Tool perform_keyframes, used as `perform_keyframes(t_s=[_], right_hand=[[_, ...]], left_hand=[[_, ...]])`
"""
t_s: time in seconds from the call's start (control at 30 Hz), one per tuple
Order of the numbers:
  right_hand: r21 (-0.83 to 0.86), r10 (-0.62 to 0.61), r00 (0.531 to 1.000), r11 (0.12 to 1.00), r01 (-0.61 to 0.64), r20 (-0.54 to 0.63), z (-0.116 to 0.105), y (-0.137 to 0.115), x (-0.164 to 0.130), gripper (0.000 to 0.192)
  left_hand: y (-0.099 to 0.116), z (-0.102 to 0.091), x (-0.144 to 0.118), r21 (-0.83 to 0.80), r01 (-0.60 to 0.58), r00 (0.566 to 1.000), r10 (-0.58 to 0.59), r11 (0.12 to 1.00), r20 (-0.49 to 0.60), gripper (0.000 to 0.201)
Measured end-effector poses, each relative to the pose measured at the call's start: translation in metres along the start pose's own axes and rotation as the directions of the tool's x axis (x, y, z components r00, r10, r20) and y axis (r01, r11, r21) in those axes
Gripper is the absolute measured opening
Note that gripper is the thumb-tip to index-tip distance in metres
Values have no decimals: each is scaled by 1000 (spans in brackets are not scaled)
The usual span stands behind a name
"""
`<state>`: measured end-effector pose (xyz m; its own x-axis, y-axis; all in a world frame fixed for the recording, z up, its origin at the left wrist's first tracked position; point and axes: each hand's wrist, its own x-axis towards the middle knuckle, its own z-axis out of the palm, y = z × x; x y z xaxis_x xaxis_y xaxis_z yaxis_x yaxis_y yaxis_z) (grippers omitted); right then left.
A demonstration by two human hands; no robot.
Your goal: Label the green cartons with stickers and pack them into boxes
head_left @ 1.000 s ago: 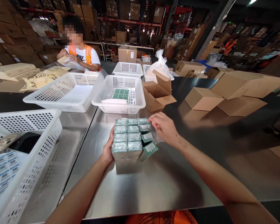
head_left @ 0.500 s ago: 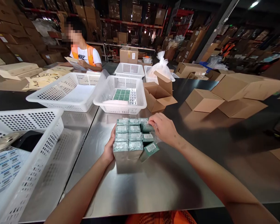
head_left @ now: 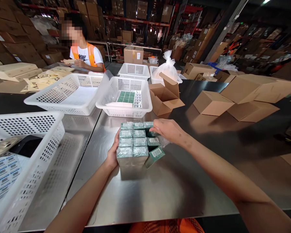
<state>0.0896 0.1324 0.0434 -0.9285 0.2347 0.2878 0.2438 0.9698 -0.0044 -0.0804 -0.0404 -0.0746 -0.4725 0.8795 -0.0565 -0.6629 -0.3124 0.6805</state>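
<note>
A block of several small green boxes wrapped in clear film (head_left: pixel 133 142) stands on the steel table (head_left: pixel 174 184) in front of me. My left hand (head_left: pixel 113 152) presses flat against the block's left side. My right hand (head_left: pixel 168 130) reaches over the far right corner, fingers curled on a green box there and on the loose film. Two more green boxes (head_left: pixel 154 152) with white barcode labels lean tilted against the block's right side, below my right hand.
A white basket (head_left: pixel 145 108) behind the block holds green boxes and label sheets. Another white basket (head_left: pixel 41 103) stands to its left, a third (head_left: pixel 48 129) at near left. An open carton (head_left: pixel 166 97) and closed cartons (head_left: pixel 212 103) sit at right. A person in an orange vest (head_left: pixel 87 56) works across the table.
My right hand has lowered and flattened onto the block's far right corner. The left hand and the block have stayed in place.
</note>
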Motion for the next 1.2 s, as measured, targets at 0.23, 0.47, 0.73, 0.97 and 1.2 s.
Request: perform_keyframes(t_s=[0.23,0.47,0.73,0.97,1.2], right_hand=[[121,157,963,984,-133,-221,-30,9,13,22],[327,133,990,938,-113,-39,-15,29,18,40],[376,268,958,902,-212,-103,24,8,14,13],[305,236,967,932,-196,-97,4,13,14,15],[332,310,948,904,-270,-73,25,11,14,9]], left_hand=[[1,0,0,5,9,1000,-9,1000,-4,60],[2,3,0,-2,0,1000,0,1000,8,57],[2,4,0,9,-7,1000,7,1000,-3,61],[2,3,1,-1,-19,1000,19,1000,7,52],[2,4,0,-17,-19,1000,19,1000,1,49]])
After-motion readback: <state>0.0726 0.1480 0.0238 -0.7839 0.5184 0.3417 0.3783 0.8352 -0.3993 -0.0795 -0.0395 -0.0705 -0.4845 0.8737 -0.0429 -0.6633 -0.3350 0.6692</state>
